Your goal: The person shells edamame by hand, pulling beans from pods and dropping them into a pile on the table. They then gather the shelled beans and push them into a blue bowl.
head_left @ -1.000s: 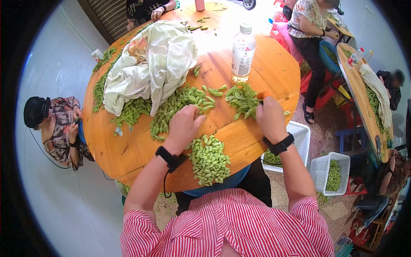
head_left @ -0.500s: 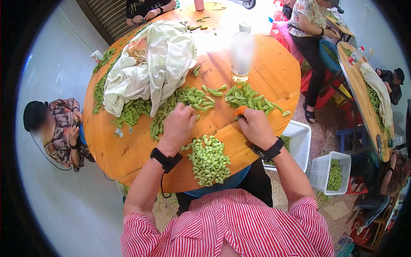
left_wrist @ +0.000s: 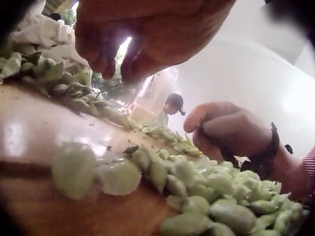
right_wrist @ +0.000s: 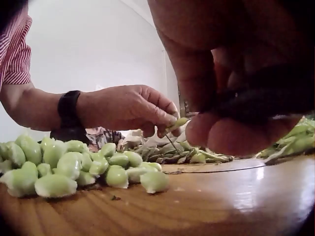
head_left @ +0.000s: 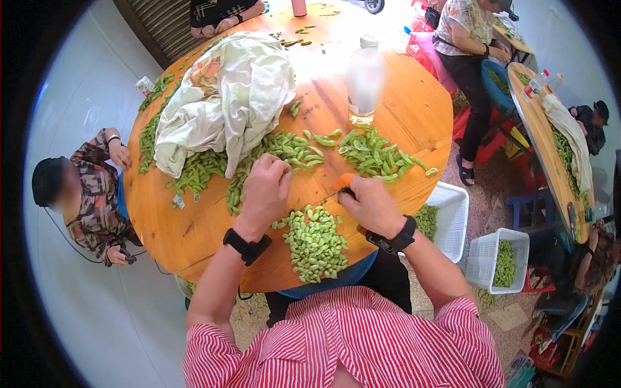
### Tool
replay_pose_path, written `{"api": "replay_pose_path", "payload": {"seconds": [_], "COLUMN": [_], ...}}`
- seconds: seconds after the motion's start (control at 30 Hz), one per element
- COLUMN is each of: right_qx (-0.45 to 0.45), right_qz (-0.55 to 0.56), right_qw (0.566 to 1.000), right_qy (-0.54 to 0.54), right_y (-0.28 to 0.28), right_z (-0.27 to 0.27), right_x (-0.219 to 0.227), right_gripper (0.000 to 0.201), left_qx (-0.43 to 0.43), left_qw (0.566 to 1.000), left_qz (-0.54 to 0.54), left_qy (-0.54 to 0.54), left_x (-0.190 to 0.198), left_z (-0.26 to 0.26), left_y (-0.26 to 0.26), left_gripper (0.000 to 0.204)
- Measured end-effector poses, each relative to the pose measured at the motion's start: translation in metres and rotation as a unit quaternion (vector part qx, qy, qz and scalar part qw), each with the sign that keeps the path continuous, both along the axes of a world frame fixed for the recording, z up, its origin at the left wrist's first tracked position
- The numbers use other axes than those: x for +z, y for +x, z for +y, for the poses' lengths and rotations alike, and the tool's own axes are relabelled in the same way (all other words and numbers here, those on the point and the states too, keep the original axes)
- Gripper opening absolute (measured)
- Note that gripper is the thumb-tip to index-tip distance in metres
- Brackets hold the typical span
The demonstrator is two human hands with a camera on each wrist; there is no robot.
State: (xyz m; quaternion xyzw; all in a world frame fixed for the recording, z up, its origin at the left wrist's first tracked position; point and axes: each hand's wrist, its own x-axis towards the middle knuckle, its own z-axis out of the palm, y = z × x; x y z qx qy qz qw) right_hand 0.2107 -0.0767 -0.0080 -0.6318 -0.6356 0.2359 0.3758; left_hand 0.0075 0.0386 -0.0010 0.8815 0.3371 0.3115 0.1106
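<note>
Shelled green beans (head_left: 314,244) lie heaped on the wooden table (head_left: 200,236), between the person's wrists. The left hand (head_left: 264,193) pinches a small green pod (right_wrist: 181,123) between thumb and fingers, near the heap. The right hand (head_left: 375,208) — something orange (head_left: 345,182) showing at its fingers — curls round a dark object (right_wrist: 261,96). Loose pods (head_left: 381,155) lie beyond it, beside a bottle (head_left: 365,84); a pale cloth (head_left: 252,84) rests against a larger pod pile (head_left: 202,171).
</note>
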Motion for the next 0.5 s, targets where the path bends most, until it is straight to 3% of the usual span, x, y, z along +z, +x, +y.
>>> {"api": "replay_pose_path", "payload": {"seconds": [0.07,0.13,0.17,0.23,0.27,0.33,0.5], "right_qx": [-0.001,-0.001,-0.002,-0.005,-0.002,0.001,0.031], "right_qz": [0.003,0.006,0.018,0.030,0.080,0.131,0.183], "right_qw": [1.000,1.000,1.000,0.999,0.997,0.991,0.978], "right_qy": [0.000,0.001,-0.006,-0.015,-0.013,-0.011,-0.096], "right_y": [-0.003,-0.008,-0.010,-0.015,-0.017,-0.019,-0.016], "right_z": [0.002,0.003,0.002,0.002,0.003,0.004,0.005], "right_x": [0.000,0.005,0.011,0.014,0.011,0.009,0.008], "right_gripper": [0.019,0.019,0.019,0.019,0.019,0.021,0.018], "left_qx": [-0.014,-0.008,-0.008,-0.011,-0.011,-0.058,-0.071], "left_qw": [0.998,0.990,0.990,0.929,0.929,0.850,0.809], "left_qz": [-0.048,-0.049,-0.048,-0.113,-0.113,-0.198,-0.250], "left_qy": [0.023,-0.129,-0.129,-0.351,-0.352,-0.485,-0.528], "left_x": [0.005,0.011,0.014,0.019,0.017,0.013,0.014], "left_z": [-0.003,-0.011,-0.015,-0.023,-0.026,-0.031,-0.045], "left_y": [0.001,0.000,0.000,0.000,0.000,0.000,0.005], "left_gripper": [0.004,0.006,0.006,0.008,0.008,0.010,0.009]}}
